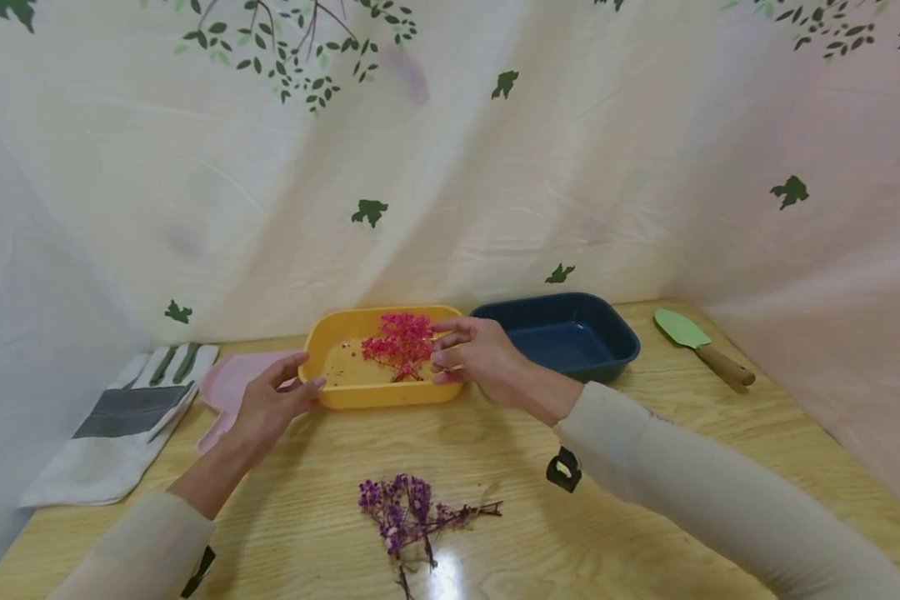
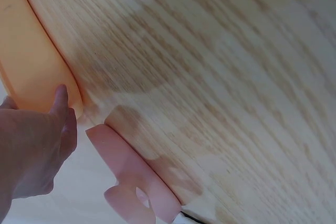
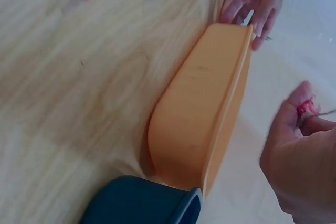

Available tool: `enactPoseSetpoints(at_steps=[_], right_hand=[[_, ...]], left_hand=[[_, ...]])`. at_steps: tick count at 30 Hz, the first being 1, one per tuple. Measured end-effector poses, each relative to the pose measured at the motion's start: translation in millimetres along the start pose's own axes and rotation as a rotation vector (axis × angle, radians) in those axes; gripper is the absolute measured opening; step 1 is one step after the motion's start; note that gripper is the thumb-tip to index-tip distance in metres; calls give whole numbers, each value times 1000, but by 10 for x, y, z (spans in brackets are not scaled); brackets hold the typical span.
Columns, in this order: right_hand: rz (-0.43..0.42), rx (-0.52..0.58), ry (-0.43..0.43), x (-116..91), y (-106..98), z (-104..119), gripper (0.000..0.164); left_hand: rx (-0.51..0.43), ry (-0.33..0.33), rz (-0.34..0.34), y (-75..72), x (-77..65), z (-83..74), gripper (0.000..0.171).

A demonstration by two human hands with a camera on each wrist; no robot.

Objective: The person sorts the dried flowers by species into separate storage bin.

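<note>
A yellow tub (image 1: 390,396) stands at the back of the table, with pink dried flowers (image 1: 405,337) and small loose bits inside. My left hand (image 1: 273,400) holds its left end, the thumb against the outer front wall and the fingers at the rim. Over the tub's right end, my right hand (image 1: 480,354) pinches a pink flower sprig (image 3: 304,109) by thumb and fingers; a thin stem sticks out in the right wrist view. Purple dried flowers (image 1: 405,508) lie on the table nearer to me, stems pointing right and toward me.
A dark blue tub (image 1: 570,337) stands right of the yellow one. Farther right lies a green trowel (image 1: 682,327) with a wooden handle. At left are a pink flat piece with a handle (image 1: 243,375) and a white cloth (image 1: 112,454) with a grey band. A curtain hangs behind.
</note>
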State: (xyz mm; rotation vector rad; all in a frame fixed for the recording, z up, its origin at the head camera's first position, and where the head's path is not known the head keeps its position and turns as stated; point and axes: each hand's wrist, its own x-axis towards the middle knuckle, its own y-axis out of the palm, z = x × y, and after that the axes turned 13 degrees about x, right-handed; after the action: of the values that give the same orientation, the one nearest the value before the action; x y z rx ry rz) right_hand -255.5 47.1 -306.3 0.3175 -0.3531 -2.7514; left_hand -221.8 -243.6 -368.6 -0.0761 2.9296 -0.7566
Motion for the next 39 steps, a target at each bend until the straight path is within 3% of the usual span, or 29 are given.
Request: enactPoseSetpoints(at_steps=[12,16,20,39], right_hand=[[6,-214,64,442,164,-30,51],[52,-343,52,502,122,5,58],[69,-414,7,487,58,59,54],[93,-256,-47,213,-159,200,44]], left_hand=[[-35,26,-10,33,-54,5,70],[-36,12,-8,46,-70,-9,70],[-36,1,-10,48,-89,-26,71],[-30,-7,4,20,-59,-43,72]])
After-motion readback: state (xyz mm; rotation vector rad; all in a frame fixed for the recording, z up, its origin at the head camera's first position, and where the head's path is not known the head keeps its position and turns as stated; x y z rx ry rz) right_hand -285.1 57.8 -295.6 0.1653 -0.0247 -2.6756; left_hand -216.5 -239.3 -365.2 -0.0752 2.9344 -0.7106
